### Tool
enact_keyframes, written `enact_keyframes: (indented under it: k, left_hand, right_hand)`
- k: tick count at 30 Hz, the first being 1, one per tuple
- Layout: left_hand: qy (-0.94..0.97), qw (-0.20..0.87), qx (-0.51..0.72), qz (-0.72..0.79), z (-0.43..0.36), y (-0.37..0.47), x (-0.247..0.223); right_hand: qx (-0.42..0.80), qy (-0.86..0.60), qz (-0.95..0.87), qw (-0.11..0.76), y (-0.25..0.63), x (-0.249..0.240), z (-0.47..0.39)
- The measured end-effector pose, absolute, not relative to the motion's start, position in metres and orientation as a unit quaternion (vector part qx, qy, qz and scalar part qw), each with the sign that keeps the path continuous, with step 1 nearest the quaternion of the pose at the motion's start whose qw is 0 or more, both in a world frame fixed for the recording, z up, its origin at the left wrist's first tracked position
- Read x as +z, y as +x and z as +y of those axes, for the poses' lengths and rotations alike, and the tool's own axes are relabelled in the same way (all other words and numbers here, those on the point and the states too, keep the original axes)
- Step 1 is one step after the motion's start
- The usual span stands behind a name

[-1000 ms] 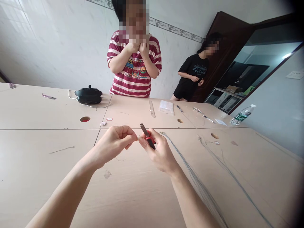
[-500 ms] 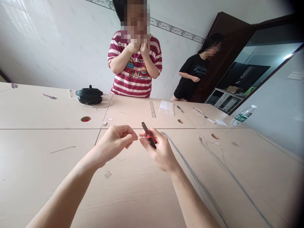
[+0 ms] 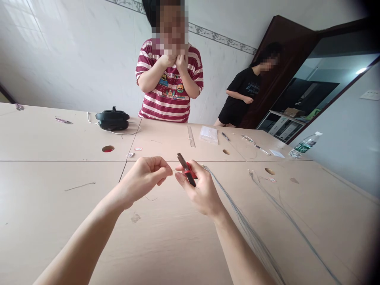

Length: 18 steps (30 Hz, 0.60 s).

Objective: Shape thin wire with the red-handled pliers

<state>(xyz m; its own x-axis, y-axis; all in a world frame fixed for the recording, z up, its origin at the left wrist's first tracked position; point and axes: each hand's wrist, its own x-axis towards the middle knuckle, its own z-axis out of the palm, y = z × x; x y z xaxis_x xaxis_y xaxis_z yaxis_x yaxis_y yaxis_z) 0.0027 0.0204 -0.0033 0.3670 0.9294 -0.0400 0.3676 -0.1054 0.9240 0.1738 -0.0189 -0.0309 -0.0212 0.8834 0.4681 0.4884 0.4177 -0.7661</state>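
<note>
My left hand (image 3: 147,174) is closed in a pinch on one end of a thin cord (image 3: 174,171). The cord runs a short way across to the thumb and fingertips of my right hand (image 3: 200,184). That hand also grips a small cutting tool with red handles and dark metal jaws (image 3: 187,170), its jaws pointing up and away from me; the exact kind is unclear. Beside my right forearm lies a bundle of grey cords (image 3: 234,202). A loose piece of cord (image 3: 80,186) rests on the table left of my left hand.
Past my hands lie a black headset-like device (image 3: 113,119) with a white cable, a ruler (image 3: 191,136) and a plastic bag (image 3: 209,135). A second cord bundle (image 3: 285,211) and a water bottle (image 3: 305,145) are on the right. Two people stand beyond the table (image 3: 166,245).
Both hands keep their hold and have hardly moved. The view has shifted very slightly.
</note>
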Motion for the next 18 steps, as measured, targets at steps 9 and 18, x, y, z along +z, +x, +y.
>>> enact_keyframes:
  k: [9,18]
  left_hand:
    - [0.681,0.471,0.297,0.476,0.0193,0.0015,-0.003]
    - [0.68,0.479,0.29,0.474,0.0183,0.0021,-0.0014]
  right_hand:
    - [0.212,-0.503,-0.685,0.483,0.174,-0.0322,-0.018]
    - [0.224,-0.498,-0.684,0.484,0.1739,-0.031,-0.0186]
